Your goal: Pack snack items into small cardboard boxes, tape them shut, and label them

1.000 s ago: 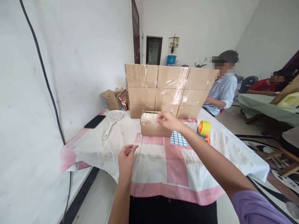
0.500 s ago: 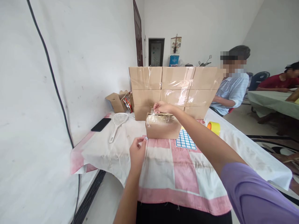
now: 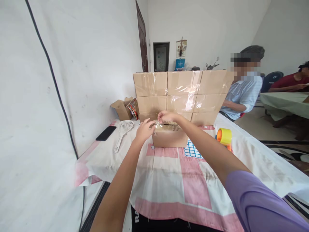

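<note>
Box: the small cardboard box [image 3: 169, 138] sits on your worktop just in front of the stacked cartons, its top covered by clear tape [image 3: 161, 125].
Right grip: your right hand [image 3: 166, 116] is over the box's top rear edge, fingers pressed together, pinching the tape.
Left grip: your left hand [image 3: 145, 130] is at the box's upper left corner, fingers loosely spread, fingertips touching the tape's edge.
Beside the box: a blue sticker sheet [image 3: 192, 149] lies just to its right; a yellow tape dispenser [image 3: 224, 137] stands farther right.
Worktop: the cloth [image 3: 169, 180] is white with pink bands; a white slotted scoop [image 3: 122, 130] and a black phone [image 3: 105, 133] lie to the left.
Behind: sealed cartons [image 3: 181, 93] stacked in rows, and an open carton [image 3: 122, 109] by the wall.
Room: white walls, a dark door; a seated person [image 3: 242, 91] in a light shirt is beyond the stack.
</note>
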A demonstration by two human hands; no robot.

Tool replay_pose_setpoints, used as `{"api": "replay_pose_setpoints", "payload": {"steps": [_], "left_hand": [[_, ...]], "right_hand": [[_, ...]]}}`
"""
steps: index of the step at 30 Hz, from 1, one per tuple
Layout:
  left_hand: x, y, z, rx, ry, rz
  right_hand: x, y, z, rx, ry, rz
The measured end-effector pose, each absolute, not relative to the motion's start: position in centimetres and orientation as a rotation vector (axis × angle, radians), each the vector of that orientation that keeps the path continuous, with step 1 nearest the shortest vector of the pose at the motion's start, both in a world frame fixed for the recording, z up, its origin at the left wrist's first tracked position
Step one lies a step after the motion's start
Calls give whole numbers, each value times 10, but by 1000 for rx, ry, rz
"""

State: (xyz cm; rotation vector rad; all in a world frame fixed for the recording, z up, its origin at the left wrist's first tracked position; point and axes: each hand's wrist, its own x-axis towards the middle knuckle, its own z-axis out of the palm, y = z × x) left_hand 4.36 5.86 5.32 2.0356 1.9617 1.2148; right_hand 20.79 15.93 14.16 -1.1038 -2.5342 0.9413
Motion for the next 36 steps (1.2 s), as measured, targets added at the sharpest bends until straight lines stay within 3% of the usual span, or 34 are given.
{"api": "replay_pose_setpoints", "payload": {"steps": [25, 36], "left_hand": [[69, 24, 17, 2262, 1975, 1256], [69, 24, 39, 2327, 2030, 844]], "right_hand": [[194, 147, 128, -1233, -2719, 335], [211, 138, 129, -1453, -2469, 262]]}}
